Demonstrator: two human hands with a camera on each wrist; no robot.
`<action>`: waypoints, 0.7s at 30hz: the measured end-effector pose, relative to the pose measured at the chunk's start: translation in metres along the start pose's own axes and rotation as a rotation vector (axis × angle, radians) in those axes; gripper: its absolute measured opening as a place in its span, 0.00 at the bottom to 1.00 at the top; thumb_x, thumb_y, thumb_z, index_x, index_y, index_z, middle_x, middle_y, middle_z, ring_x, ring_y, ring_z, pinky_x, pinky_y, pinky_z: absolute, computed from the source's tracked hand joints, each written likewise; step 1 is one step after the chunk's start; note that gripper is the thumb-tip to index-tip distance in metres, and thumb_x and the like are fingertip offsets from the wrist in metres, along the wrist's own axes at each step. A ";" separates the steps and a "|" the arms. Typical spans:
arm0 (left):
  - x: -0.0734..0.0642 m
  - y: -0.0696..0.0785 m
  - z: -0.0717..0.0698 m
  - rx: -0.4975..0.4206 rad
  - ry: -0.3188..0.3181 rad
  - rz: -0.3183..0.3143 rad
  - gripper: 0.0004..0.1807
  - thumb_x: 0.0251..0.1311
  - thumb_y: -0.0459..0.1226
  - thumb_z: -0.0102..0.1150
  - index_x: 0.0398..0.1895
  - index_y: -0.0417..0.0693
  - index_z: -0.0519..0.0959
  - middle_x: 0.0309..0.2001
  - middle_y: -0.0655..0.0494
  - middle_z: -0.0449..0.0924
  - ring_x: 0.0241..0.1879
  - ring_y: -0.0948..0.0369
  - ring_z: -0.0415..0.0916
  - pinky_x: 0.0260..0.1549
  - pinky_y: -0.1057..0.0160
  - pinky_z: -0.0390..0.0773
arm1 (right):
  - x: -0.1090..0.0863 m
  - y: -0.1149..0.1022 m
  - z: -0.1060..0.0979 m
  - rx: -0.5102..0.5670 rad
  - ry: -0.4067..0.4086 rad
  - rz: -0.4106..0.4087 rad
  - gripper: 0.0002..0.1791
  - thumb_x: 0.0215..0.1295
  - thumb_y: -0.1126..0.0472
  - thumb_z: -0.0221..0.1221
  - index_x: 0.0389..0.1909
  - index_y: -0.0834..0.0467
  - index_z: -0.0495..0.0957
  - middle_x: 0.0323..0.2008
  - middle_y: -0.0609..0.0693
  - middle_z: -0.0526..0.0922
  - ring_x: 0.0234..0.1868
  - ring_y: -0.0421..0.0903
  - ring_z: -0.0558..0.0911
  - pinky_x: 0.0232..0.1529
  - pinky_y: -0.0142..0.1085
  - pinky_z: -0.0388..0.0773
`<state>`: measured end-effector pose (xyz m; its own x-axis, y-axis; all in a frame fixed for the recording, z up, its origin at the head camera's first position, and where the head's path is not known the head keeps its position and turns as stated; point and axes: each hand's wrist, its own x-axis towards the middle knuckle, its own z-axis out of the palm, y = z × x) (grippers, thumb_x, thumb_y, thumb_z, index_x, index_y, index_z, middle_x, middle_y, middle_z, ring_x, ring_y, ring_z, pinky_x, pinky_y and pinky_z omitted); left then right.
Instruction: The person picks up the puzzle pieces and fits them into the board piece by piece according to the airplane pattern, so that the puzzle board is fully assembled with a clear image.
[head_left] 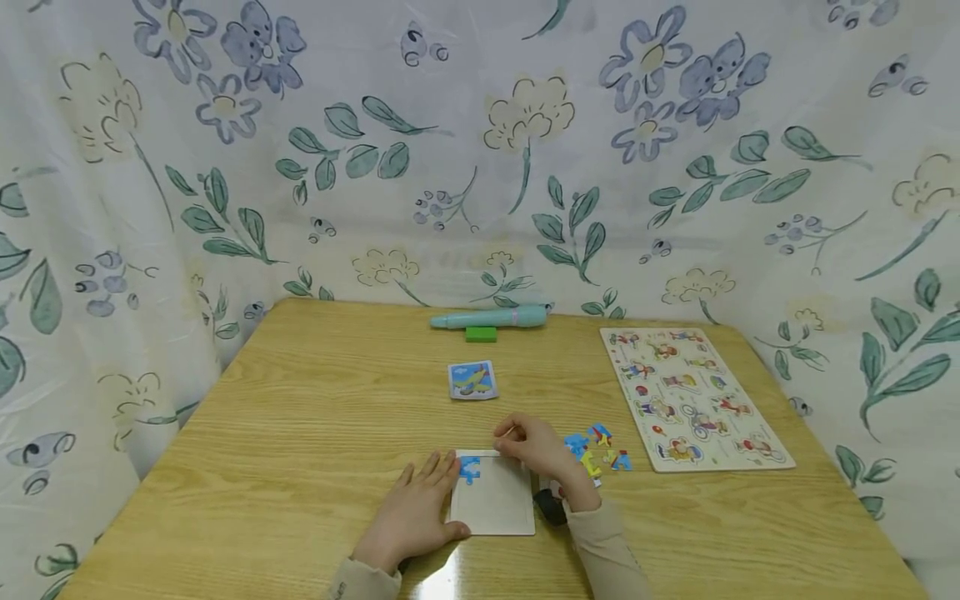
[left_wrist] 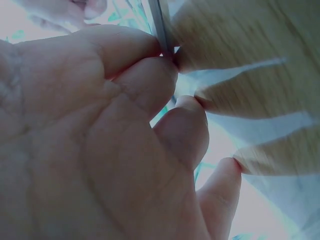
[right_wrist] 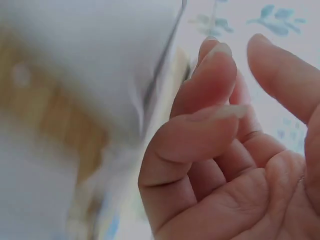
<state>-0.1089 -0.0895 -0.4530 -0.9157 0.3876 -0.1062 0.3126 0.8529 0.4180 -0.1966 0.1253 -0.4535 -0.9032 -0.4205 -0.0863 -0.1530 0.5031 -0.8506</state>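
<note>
Left hand [head_left: 411, 518], spread, lines the left edge of the tray [head_left: 495, 504]; right hand [head_left: 538, 454], fingers curled, thumb apart, hangs at its far edge, toward the right. Its far left corner holds a blue puzzle section [head_left: 469, 468]; loose pieces [head_left: 576, 444] lie to its right; open tabletop parts its far edge from a picture card [head_left: 472, 380].

White cloth [head_left: 472, 150] is hanging behind and along both sides, showing blue flowers, cream blooms and green leaf sprigs; soft folds are running down at left. Yellowish wood-grain surface [head_left: 315, 400] is spreading up to it. Bright glare [head_left: 438, 577] is reflecting at bottom centre.
</note>
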 end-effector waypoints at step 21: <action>0.001 -0.003 0.003 0.006 0.006 0.014 0.50 0.50 0.56 0.66 0.72 0.38 0.61 0.74 0.44 0.57 0.74 0.43 0.54 0.68 0.33 0.54 | -0.046 0.050 -0.080 -0.078 0.140 0.075 0.23 0.59 0.75 0.58 0.57 0.65 0.74 0.52 0.64 0.81 0.29 0.43 0.69 0.27 0.29 0.66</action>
<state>-0.1097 -0.0909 -0.4575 -0.9126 0.3977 -0.0948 0.3271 0.8494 0.4142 -0.1948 0.2307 -0.4504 -0.9595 -0.2726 -0.0705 -0.1082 0.5883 -0.8014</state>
